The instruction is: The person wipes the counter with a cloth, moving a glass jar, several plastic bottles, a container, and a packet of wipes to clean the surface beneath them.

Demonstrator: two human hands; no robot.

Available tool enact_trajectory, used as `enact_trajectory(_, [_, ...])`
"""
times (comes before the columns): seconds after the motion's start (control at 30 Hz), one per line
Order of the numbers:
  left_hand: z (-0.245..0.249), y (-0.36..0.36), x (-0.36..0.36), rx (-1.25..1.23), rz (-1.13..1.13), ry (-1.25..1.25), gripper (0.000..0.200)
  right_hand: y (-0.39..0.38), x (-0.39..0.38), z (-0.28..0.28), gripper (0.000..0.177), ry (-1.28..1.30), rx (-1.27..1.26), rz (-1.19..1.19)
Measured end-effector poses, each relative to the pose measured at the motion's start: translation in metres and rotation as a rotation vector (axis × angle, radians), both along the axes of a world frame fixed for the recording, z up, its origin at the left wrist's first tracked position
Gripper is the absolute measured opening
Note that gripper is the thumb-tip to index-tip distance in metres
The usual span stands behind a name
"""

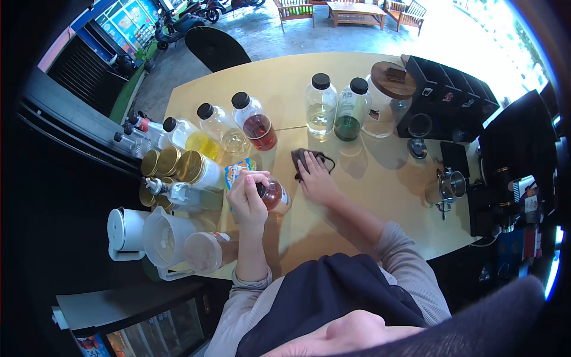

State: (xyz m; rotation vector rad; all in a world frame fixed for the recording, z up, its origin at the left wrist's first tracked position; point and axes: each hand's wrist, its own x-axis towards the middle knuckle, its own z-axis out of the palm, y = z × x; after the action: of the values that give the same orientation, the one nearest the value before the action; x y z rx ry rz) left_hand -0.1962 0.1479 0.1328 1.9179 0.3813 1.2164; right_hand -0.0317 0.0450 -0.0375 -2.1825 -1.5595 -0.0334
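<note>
Table (380, 175): hands (248, 196) (319, 181) on labelled bottle (276, 197), cloth (303, 157).

Light grey sleeves (410, 268) and a dark apron (333, 291).

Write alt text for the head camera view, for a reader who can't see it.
A person's left hand grips the top of a bottle of amber liquid on a pale table, while the right hand rests on a dark cloth. Black-capped bottles stand beyond, with gold-lidded jars and pitchers at the left.
</note>
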Motion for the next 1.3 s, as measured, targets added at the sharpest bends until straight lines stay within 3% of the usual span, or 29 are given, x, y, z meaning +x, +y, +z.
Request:
enact_trajectory(0.13, [0.003, -0.001, -0.002, 0.011, -0.006, 0.030, 0.045, 0.060, 0.009, -0.001, 0.068, -0.156, -0.123, -0.130])
enact_trajectory(0.3, [-0.001, 0.001, -0.001, 0.016, -0.013, 0.007, 0.046, 0.122, 0.028, 0.014, 0.068, -0.103, -0.361, -0.305])
enact_trajectory(0.4, [-0.002, 0.001, -0.001, 0.006, -0.017, -0.004, 0.043, 0.130, 0.028, 0.002, 0.069, -0.142, -0.346, -0.359])
enact_trajectory(0.53, [0.000, 0.000, -0.001, 0.010, -0.015, -0.023, 0.041, 0.092, 0.030, -0.004, 0.065, -0.088, -0.151, -0.232])
enact_trajectory(0.6, [0.000, 0.000, 0.000, 0.023, -0.004, -0.028, 0.041, 0.056, 0.029, -0.003, 0.056, -0.079, 0.047, 0.012])
enact_trajectory(0.63, [0.000, -0.001, 0.001, 0.031, 0.010, -0.028, 0.041, 0.039, 0.028, -0.002, 0.056, -0.084, 0.049, 0.009])
enact_trajectory(0.7, [0.001, -0.004, 0.002, 0.035, 0.035, -0.009, 0.043, 0.006, 0.026, 0.001, 0.048, -0.021, 0.162, 0.246])
enact_trajectory(0.8, [0.001, -0.008, 0.005, 0.048, 0.088, 0.016, 0.045, -0.042, 0.022, 0.007, 0.046, 0.043, 0.118, 0.363])
enact_trajectory(1.07, [-0.006, 0.003, 0.044, 0.091, 0.119, -0.053, 0.037, -0.082, 0.023, 0.003, 0.044, 0.153, 0.156, 0.286])
enact_trajectory(1.3, [-0.005, 0.022, 0.096, 0.289, 0.206, -0.071, 0.038, -0.081, 0.023, 0.003, 0.044, 0.144, 0.141, 0.274])
